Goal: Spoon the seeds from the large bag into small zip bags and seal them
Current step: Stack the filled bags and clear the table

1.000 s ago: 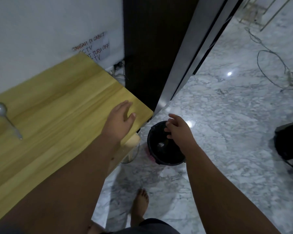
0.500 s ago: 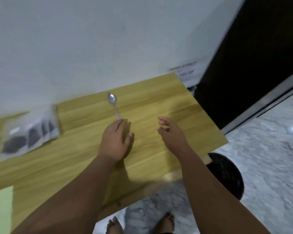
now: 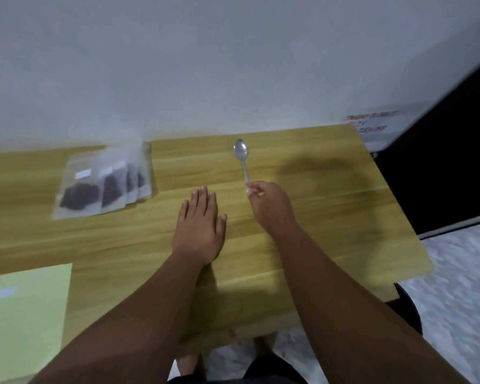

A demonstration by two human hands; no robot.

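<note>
Steel spoon [image 3: 243,164] lies on the wood-grain counter [image 3: 330,217] toward its far edge. Its long axis runs nearly straight from that edge back toward me, with the bowl at the far end and the handle tip nearest. My right hand [image 3: 269,206] is the one on it. The grip is narrow, thumb and forefinger pinching the handle's near end, and the rest of the spoon seems to rest on the counter. My left hand [image 3: 198,223] lies flat and palm down just left of the right, fingers straight, holding nothing. The small zip bags [image 3: 106,181], dark seeds already in them, sit fanned out near the far edge, well left of both hands. A pale green sheet [image 3: 20,314] covers the near left corner. I see no large bag, so I judge it must be found once the spoon is lifted.
</note>
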